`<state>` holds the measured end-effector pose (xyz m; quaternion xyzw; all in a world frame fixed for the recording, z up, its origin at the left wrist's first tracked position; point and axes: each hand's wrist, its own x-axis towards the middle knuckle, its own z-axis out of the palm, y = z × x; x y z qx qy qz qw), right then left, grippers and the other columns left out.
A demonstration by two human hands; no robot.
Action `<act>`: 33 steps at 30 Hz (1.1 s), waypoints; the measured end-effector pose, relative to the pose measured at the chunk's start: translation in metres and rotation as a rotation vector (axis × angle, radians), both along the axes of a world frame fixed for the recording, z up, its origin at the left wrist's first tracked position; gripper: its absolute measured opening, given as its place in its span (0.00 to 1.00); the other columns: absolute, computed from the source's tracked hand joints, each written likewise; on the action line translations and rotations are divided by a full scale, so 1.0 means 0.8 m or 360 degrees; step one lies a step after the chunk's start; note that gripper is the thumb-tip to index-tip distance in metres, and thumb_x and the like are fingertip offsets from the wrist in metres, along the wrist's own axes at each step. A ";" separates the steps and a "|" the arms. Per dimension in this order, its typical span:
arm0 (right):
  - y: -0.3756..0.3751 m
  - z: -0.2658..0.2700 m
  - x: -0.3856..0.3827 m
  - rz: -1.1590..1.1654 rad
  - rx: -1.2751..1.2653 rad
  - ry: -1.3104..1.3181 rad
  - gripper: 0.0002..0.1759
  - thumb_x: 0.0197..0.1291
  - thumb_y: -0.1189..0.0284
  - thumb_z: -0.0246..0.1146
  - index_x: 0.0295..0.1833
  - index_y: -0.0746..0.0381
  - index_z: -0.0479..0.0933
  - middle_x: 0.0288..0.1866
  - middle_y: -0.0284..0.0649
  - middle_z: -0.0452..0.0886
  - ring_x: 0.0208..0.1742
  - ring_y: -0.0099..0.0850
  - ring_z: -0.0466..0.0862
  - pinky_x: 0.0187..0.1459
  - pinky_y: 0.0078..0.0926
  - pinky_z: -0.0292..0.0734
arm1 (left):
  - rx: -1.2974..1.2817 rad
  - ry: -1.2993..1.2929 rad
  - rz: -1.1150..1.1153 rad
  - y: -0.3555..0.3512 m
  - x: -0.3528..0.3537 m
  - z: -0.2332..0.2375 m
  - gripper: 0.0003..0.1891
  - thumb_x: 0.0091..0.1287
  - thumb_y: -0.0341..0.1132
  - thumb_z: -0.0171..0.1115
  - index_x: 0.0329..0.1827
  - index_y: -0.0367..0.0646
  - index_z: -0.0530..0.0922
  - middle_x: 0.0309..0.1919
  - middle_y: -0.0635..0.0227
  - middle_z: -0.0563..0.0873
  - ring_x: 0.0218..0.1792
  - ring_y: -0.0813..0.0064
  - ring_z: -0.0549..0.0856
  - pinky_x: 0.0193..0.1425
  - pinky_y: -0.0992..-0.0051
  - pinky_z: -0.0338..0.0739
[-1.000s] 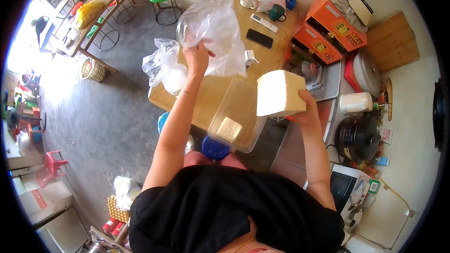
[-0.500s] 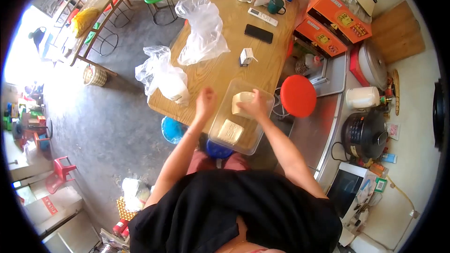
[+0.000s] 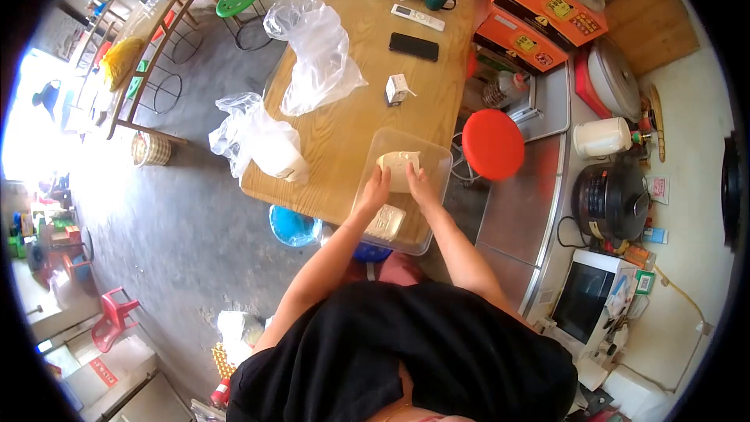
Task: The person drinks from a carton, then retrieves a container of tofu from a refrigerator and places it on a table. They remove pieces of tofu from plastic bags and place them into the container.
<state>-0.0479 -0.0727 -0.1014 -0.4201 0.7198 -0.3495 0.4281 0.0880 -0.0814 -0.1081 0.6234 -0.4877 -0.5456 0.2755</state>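
A clear plastic container (image 3: 439, 207) sits at the near edge of the wooden table, close to my body. Two pale, cream-coloured tofu blocks lie in it. The far tofu block (image 3: 400, 162) is between my two hands. On its left side is my left hand (image 3: 376, 189), fingers pointing forward along it; my right hand (image 3: 423, 190) presses the right side the same way. Nearer to me, the second tofu block (image 3: 387, 223) shows an embossed top, its left part covered by my left wrist.
On the table (image 3: 336, 148) are a knotted plastic bag (image 3: 320, 55), a filled plastic bag (image 3: 273, 148), a small carton (image 3: 397, 89), a phone (image 3: 414, 46), a remote (image 3: 418, 17) and mugs. A red stool (image 3: 494, 144) stands right, a blue-lined bin (image 3: 293, 225) left.
My left hand has come down from beside the container to the left side of the far tofu block. My right hand has shifted to its right side. The view has moved slightly.
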 end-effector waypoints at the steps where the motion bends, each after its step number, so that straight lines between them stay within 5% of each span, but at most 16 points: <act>1: 0.001 0.007 0.000 -0.0006 0.0007 -0.0004 0.34 0.69 0.49 0.52 0.66 0.67 0.67 0.63 0.53 0.75 0.64 0.45 0.74 0.63 0.37 0.67 | 0.0007 -0.0004 -0.0006 -0.004 0.000 -0.002 0.28 0.75 0.52 0.41 0.64 0.36 0.70 0.58 0.41 0.77 0.63 0.48 0.75 0.65 0.61 0.68; 4: -0.007 0.000 -0.007 -0.0095 0.0164 -0.0349 0.37 0.69 0.45 0.48 0.66 0.66 0.68 0.63 0.51 0.75 0.65 0.46 0.74 0.64 0.37 0.66 | -0.0010 -0.0067 -0.0197 -0.039 0.001 -0.019 0.32 0.75 0.53 0.40 0.70 0.35 0.63 0.61 0.38 0.74 0.65 0.43 0.71 0.67 0.58 0.66; 6: -0.016 -0.021 -0.011 -0.0025 0.0207 -0.0553 0.49 0.65 0.36 0.47 0.71 0.72 0.60 0.70 0.53 0.67 0.73 0.42 0.64 0.69 0.36 0.58 | -0.0050 0.0089 -0.0121 -0.057 0.004 -0.025 0.31 0.76 0.52 0.41 0.70 0.35 0.64 0.62 0.43 0.75 0.67 0.52 0.71 0.68 0.63 0.65; 10: -0.035 0.013 -0.002 -0.0109 0.0331 -0.0232 0.48 0.65 0.36 0.47 0.71 0.70 0.60 0.69 0.51 0.69 0.70 0.40 0.67 0.68 0.37 0.59 | -0.0024 0.0341 -0.0131 -0.065 0.014 -0.009 0.27 0.76 0.49 0.45 0.65 0.34 0.72 0.59 0.51 0.80 0.63 0.61 0.76 0.66 0.70 0.67; 14: -0.019 -0.023 -0.035 -0.0029 0.0267 -0.0620 0.45 0.67 0.38 0.45 0.71 0.68 0.61 0.68 0.49 0.70 0.69 0.40 0.68 0.68 0.36 0.60 | 0.0165 0.0278 -0.0101 -0.051 0.025 0.001 0.26 0.75 0.49 0.46 0.62 0.34 0.74 0.53 0.53 0.83 0.57 0.64 0.80 0.63 0.70 0.70; 17: 0.018 -0.011 -0.041 -0.0196 0.0214 -0.0564 0.38 0.71 0.44 0.44 0.67 0.68 0.65 0.66 0.48 0.72 0.68 0.37 0.70 0.66 0.33 0.62 | -0.0120 0.0005 -0.0092 -0.013 0.043 0.004 0.24 0.74 0.47 0.50 0.57 0.34 0.76 0.49 0.50 0.84 0.54 0.61 0.82 0.59 0.67 0.73; 19: 0.050 -0.018 -0.055 0.0073 0.0248 -0.0260 0.36 0.71 0.45 0.48 0.68 0.66 0.65 0.62 0.40 0.75 0.64 0.32 0.71 0.64 0.30 0.63 | -0.0239 -0.0187 -0.0064 0.025 0.055 0.018 0.21 0.72 0.44 0.53 0.53 0.33 0.78 0.47 0.46 0.84 0.51 0.54 0.83 0.55 0.62 0.75; 22: 0.105 -0.038 -0.033 0.0083 0.0420 -0.0457 0.32 0.73 0.49 0.48 0.66 0.66 0.66 0.63 0.42 0.74 0.65 0.32 0.71 0.65 0.28 0.63 | -0.0344 -0.0351 -0.0171 0.069 0.065 0.003 0.16 0.71 0.40 0.54 0.48 0.33 0.78 0.42 0.45 0.84 0.47 0.45 0.82 0.52 0.57 0.75; 25: 0.129 -0.018 0.001 -0.0044 0.0736 -0.0358 0.32 0.73 0.50 0.48 0.66 0.67 0.67 0.63 0.43 0.73 0.65 0.33 0.71 0.66 0.31 0.62 | -0.0460 -0.0370 -0.0199 0.088 0.069 0.006 0.15 0.70 0.37 0.56 0.50 0.33 0.78 0.42 0.47 0.84 0.45 0.51 0.84 0.50 0.62 0.78; 29: 0.138 -0.037 0.021 -0.0158 0.0933 -0.0617 0.33 0.72 0.49 0.47 0.66 0.68 0.67 0.65 0.47 0.73 0.66 0.36 0.71 0.67 0.32 0.62 | -0.1016 -0.0734 0.0169 0.083 0.074 0.040 0.11 0.65 0.29 0.59 0.48 0.36 0.77 0.45 0.48 0.81 0.48 0.44 0.80 0.53 0.55 0.74; 31: 0.152 -0.110 0.024 -0.0142 0.0629 -0.0243 0.33 0.70 0.50 0.47 0.60 0.70 0.72 0.58 0.58 0.78 0.61 0.49 0.77 0.62 0.38 0.68 | -0.0875 -0.0788 0.0180 0.091 0.089 -0.008 0.13 0.69 0.35 0.56 0.51 0.36 0.77 0.46 0.46 0.82 0.49 0.43 0.80 0.54 0.55 0.74; 33: 0.141 -0.066 0.033 -0.0036 0.0667 -0.0119 0.34 0.70 0.49 0.46 0.60 0.70 0.72 0.58 0.60 0.77 0.62 0.51 0.75 0.62 0.40 0.68 | -0.0292 -0.0548 0.0038 0.094 0.102 -0.033 0.19 0.72 0.42 0.51 0.53 0.34 0.76 0.45 0.44 0.83 0.49 0.43 0.81 0.54 0.56 0.74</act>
